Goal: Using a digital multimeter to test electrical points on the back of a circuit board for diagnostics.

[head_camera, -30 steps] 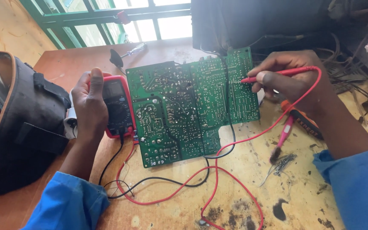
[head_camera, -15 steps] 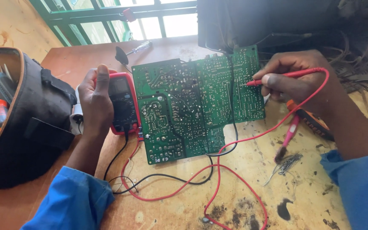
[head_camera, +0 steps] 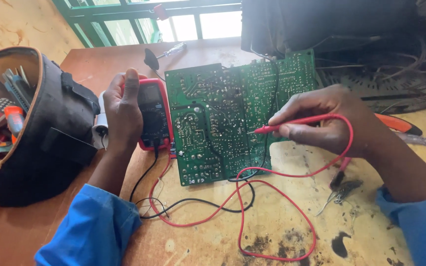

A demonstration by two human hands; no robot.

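Note:
A green circuit board (head_camera: 208, 143) lies solder side up on the wooden bench. My right hand (head_camera: 329, 120) pinches a red test probe (head_camera: 284, 124) whose tip touches the board near its middle right. My left hand (head_camera: 123, 109) rests on a red multimeter (head_camera: 155, 116) just left of the board, thumb up along its left side, covering part of it. Red leads (head_camera: 277, 216) and black leads (head_camera: 193, 201) loop from the meter across the bench in front of the board.
A black tool pouch (head_camera: 50, 133) full of tools sits at the left. A dark appliance casing (head_camera: 331, 24) with loose wires stands behind the board. A screwdriver (head_camera: 173, 49) lies at the back, orange-handled pliers (head_camera: 398, 124) at the right. The bench shows burn stains.
My right hand has moved the red probe leftward, from the board's right edge to a spot nearer its middle. My left hand stays on the multimeter.

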